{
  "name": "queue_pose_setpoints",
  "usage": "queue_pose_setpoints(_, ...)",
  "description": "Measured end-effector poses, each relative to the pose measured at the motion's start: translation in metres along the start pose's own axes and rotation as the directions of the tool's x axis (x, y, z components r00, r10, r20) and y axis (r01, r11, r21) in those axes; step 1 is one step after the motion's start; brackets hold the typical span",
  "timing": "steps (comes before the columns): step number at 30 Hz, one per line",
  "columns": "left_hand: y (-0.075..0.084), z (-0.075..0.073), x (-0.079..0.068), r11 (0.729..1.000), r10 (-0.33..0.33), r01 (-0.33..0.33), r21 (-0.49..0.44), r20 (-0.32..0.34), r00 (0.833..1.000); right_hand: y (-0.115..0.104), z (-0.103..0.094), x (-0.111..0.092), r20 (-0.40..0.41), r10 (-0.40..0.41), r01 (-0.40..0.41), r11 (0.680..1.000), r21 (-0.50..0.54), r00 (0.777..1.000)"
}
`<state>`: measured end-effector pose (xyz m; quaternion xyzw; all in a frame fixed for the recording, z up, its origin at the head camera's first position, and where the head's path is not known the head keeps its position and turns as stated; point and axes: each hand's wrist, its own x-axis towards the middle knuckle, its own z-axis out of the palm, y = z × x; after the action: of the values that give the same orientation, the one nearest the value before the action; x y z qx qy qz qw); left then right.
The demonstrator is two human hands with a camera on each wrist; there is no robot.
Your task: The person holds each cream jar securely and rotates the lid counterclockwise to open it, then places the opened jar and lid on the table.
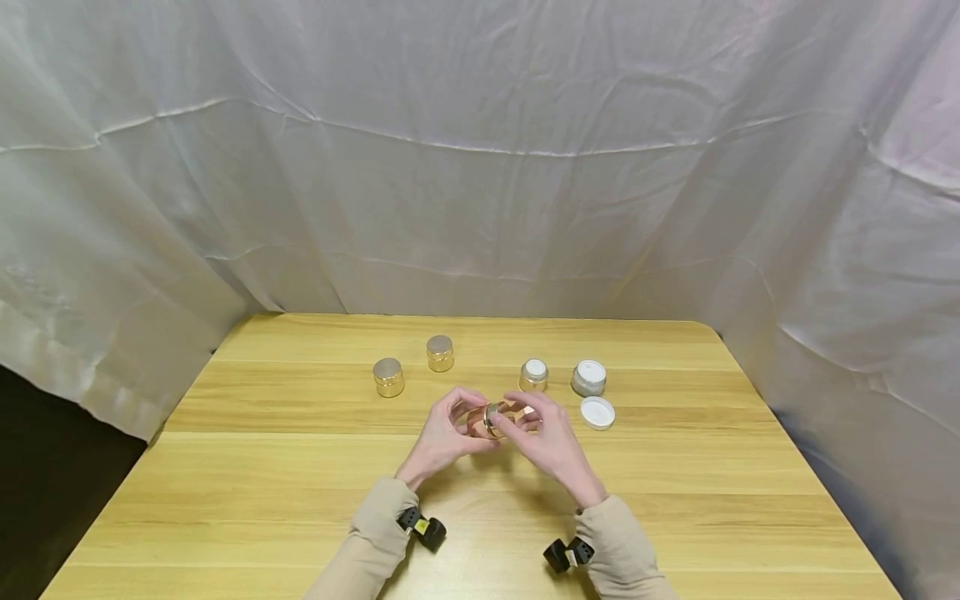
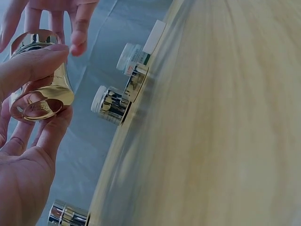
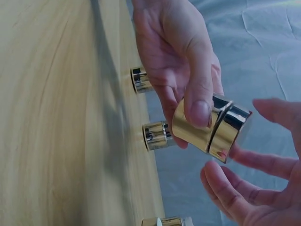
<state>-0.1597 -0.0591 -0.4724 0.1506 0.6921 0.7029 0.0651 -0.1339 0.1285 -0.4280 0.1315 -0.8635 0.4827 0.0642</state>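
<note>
Near the middle of the table my left hand (image 1: 446,429) holds a shiny gold jar (image 1: 480,423) on its side, thumb over the wall and fingers beneath. In the right wrist view the jar (image 3: 193,129) shows a seam round it near its right end. My right hand (image 1: 551,433) is beside that end, its fingers (image 3: 265,162) spread and apart from the gold in the right wrist view. Behind the right hand stands a gold jar with a white top (image 1: 533,375). A gold lid (image 2: 136,84) lies by this jar, mostly hidden by the right hand in the head view.
Two gold jars with dull tops, one nearer (image 1: 388,377) and one farther (image 1: 440,353), stand at the back left. At the right is a glass jar with a white top (image 1: 589,377), a white lid (image 1: 597,412) lying before it. A pale curtain (image 1: 480,208) hangs behind the table.
</note>
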Motion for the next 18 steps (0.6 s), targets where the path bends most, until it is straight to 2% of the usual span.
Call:
queue_pose_setpoints(4,-0.0006,-0.0004,0.0003,1.0,0.011,-0.011,-0.003,0.004,1.0,-0.0037,0.0019,-0.0008,-0.025,0.008,-0.01,0.998,-0.064,1.0)
queue_pose_setpoints(7,-0.0004,-0.0005,0.0003,1.0,0.024,-0.024,-0.007,0.014,1.0,-0.005,0.0021,-0.0015,-0.025,-0.005,0.003,0.997,-0.073,1.0)
queue_pose_setpoints(16,-0.0001,-0.0015,-0.0009,0.999,0.041,-0.041,0.002,0.016,0.999,-0.0018,-0.0003,-0.0027,0.03,-0.104,0.104,0.995,0.01,0.994)
queue_pose_setpoints(18,0.0002,-0.0016,-0.0006,0.999,0.038,-0.038,0.004,0.012,0.999,-0.0018,0.0002,-0.0027,0.025,-0.096,0.096,0.995,0.001,0.995)
